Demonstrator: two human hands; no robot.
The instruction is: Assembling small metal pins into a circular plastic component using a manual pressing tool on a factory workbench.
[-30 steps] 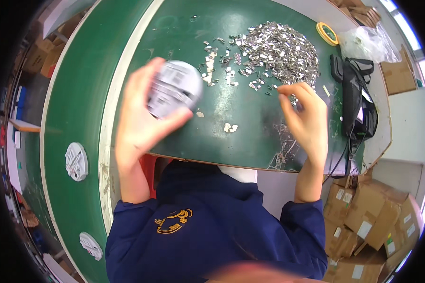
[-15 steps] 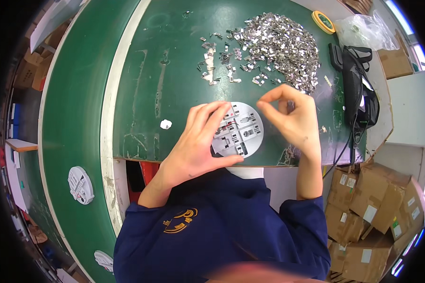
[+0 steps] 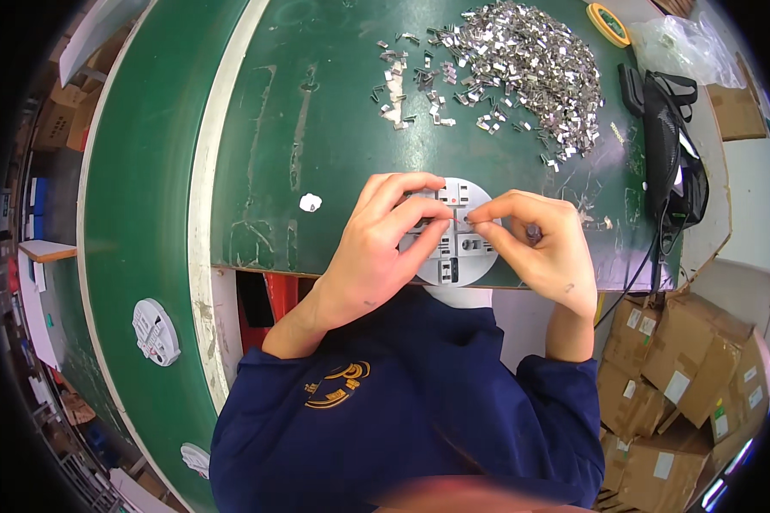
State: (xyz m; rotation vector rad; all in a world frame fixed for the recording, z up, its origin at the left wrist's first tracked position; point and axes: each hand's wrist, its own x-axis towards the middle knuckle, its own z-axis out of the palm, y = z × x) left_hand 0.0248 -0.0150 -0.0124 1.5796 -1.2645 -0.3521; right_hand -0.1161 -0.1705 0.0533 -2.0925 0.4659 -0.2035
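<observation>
A round light-grey plastic plate (image 3: pixel 481 268) with moulded slots and small metal clips lies at the near edge of the green table. My left hand (image 3: pixel 385 235) rests over its left side, thumb and fingers pinched together near the middle. What they hold, if anything, is too small to make out; a small red bit shows beside the fingertips. From the right, my right hand (image 3: pixel 543 244) brings its thumb and index fingertips together over the plate, close to the left fingertips. A dark round-ended handle (image 3: pixel 534 232) is tucked in that hand's curled fingers.
A large heap of small metal clips (image 3: pixel 539 77) covers the far table, with loose ones to its left. Yellow tape roll (image 3: pixel 607 24), clear plastic bag (image 3: pixel 684 51) and black mesh bag (image 3: pixel 672 162) lie at right. Another grey plate (image 3: pixel 155 332) sits on the left green surface.
My right hand has come down and left onto the plate. My left fingers, spread around the plate's rim before, are now pinched together over its middle. The view has shifted slightly.
</observation>
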